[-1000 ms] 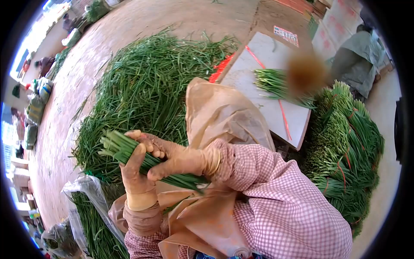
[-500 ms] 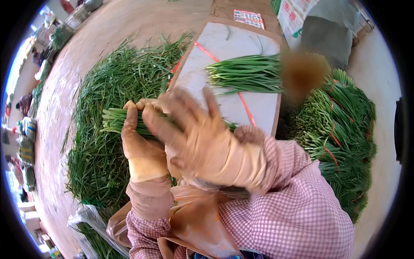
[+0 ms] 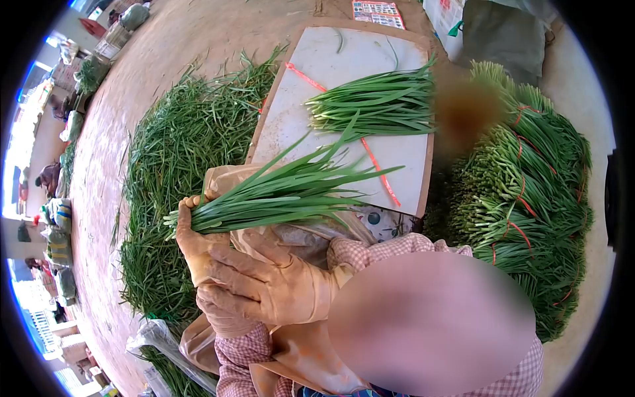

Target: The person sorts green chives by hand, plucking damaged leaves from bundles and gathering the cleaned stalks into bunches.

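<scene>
My left hand, in a tan rubber glove, is wrapped around the pale stem end of a bunch of garlic chives. The green leaves fan out to the right, over the near edge of a board. My right hand, gloved the same way, lies across the left glove near the wrist, fingers stretched out and holding nothing. On the board rests another bundle of chives, its stem ends to the left. A red tie strip shows from under that bundle.
A large heap of loose green leaves lies left of the board. Tied chive bundles are stacked to the right. Clear plastic lies at the lower left. A printed sheet lies beyond the board. Sacks stand far left.
The right hand has moved down and left off the chives, onto the left glove. The held bunch's leaves now show in full, tilted upward. The view has shifted slightly.
</scene>
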Demonstrator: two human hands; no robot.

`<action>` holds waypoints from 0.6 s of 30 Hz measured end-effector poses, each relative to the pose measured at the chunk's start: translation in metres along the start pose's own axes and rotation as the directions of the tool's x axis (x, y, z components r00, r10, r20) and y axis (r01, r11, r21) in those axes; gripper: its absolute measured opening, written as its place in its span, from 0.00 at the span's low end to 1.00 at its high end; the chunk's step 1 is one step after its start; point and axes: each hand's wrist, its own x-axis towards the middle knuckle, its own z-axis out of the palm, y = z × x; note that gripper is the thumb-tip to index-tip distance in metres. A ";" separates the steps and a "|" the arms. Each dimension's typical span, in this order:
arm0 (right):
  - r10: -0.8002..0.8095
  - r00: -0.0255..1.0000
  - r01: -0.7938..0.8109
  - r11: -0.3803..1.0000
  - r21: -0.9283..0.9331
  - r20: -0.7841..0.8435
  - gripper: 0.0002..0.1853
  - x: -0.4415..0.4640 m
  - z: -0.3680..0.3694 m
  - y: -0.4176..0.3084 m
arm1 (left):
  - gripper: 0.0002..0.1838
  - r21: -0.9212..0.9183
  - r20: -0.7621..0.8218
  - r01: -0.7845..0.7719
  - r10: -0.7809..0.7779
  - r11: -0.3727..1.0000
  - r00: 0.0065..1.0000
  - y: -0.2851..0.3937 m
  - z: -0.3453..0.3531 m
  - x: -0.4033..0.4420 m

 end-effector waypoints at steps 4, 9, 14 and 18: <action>0.044 0.988 -0.053 0.997 -0.058 -0.148 0.25 0.020 0.006 0.005 | 0.09 -0.048 0.014 -0.005 0.006 0.999 1.000 0.000 -0.012 -0.002; 0.044 0.997 -0.064 0.924 -0.376 -0.060 0.25 0.032 0.017 0.042 | 0.13 0.188 -0.203 -0.124 0.162 0.974 0.966 -0.013 0.033 -0.024; 0.204 0.974 -0.172 0.948 -0.268 0.097 0.32 0.031 -0.002 0.070 | 0.14 0.007 -0.266 0.011 -0.009 1.000 0.964 -0.041 0.065 -0.024; 0.298 0.886 -0.110 0.879 -0.464 0.354 0.29 0.032 -0.063 0.096 | 0.16 -0.015 0.061 0.123 -0.122 0.992 0.991 -0.050 0.048 -0.007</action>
